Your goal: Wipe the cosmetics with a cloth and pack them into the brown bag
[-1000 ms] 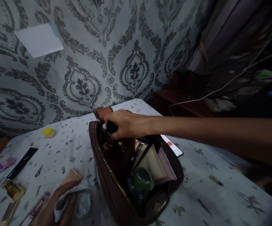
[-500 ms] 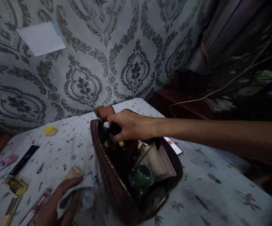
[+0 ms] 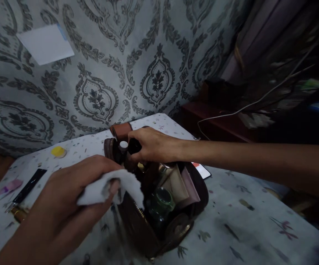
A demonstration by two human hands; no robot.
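Note:
A dark brown zip bag (image 3: 137, 224) stands open on the patterned cloth, holding a green jar (image 3: 162, 200), a beige tube (image 3: 177, 186), a pink tube (image 3: 190, 187) and a white-capped bottle (image 3: 123, 145). My right hand (image 3: 152, 145) reaches into its far end, fingers curled round something dark that I cannot make out. At the bag's left edge, my left hand (image 3: 73, 198) grips a crumpled white tissue (image 3: 112, 186) between thumb and fingers, partly covering the bag's side.
A yellow-lidded jar (image 3: 58, 151), a black tube (image 3: 29, 186), a pink item (image 3: 10, 186) and a gold-coloured bottle (image 3: 19, 214) lie on the left. Behind the bag is a brown roll (image 3: 122, 131). A phone (image 3: 202, 170) pokes out at the right.
My left hand has risen from the cloth and moved right to the bag with the tissue. The beige item near its fingers is no longer visible. My right hand remains in the bag.

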